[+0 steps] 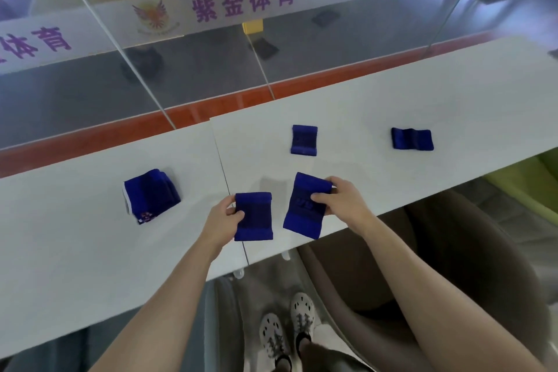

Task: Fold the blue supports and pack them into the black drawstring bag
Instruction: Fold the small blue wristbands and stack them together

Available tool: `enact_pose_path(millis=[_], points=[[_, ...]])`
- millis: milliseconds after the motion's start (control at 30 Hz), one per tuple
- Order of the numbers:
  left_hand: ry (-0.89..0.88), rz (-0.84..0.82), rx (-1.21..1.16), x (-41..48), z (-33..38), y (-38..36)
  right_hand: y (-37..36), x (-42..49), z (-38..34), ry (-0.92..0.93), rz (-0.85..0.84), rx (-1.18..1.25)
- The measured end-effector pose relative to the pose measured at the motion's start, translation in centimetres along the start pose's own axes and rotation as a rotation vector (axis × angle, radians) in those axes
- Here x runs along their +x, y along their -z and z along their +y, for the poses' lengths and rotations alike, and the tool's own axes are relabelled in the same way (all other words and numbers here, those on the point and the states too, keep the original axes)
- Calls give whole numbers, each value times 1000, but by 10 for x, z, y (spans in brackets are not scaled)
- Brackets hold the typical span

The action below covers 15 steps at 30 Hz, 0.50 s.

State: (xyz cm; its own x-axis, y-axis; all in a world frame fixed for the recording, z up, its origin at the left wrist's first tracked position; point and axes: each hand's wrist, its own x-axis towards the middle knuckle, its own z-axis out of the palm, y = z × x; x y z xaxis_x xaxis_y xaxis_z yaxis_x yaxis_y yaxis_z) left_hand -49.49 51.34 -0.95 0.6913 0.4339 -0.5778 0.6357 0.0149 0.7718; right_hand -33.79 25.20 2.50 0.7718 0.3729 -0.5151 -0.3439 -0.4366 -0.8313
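Standing at a long white table [392, 93], looking down past both bare forearms.

Left hand [225, 216] pinching the left edge of a flat blue support [255, 217], thumb on top, fingers curled under the fabric. Holding it just above the near edge of the table, its top hem rolled slightly.

Right hand [338, 199] gripping a second blue support [305, 205] by its right side, thumb pressing on the upper face, fingers wrapping round the top corner. Hanging tilted, lower corner reaching down toward the table's near edge. Lying just beside the left-hand piece, a narrow gap showing between the two.

Resting further back on the table: a small folded blue support [304, 140] near the middle, and another folded support [412, 139] well apart to its right, creased across its middle.

Sitting to the left, a thicker folded blue bundle [151, 195] with a white edge and some purple print showing at its lower corner. Impossible telling whether one piece or several stacked.

No black drawstring bag showing anywhere in view, so nothing packed into any container as far as can be seen.

Running along the far side of the table, glass panels [211, 75] carrying a white band with purple characters [244, 3] and a winged emblem. Below the near edge, a pair of pale perforated shoes [287, 329] on a grey floor, and a brown chair [453, 266] to the right.
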Motion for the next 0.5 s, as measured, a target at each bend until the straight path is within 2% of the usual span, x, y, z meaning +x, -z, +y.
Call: enact_pose_path(millis=[300,500], points=[[-71,-8,89,35,33,-59,57,-8,25,-72,192,151],[-147,-48,271,62,69,-122,114,1,50,-103,334,180]])
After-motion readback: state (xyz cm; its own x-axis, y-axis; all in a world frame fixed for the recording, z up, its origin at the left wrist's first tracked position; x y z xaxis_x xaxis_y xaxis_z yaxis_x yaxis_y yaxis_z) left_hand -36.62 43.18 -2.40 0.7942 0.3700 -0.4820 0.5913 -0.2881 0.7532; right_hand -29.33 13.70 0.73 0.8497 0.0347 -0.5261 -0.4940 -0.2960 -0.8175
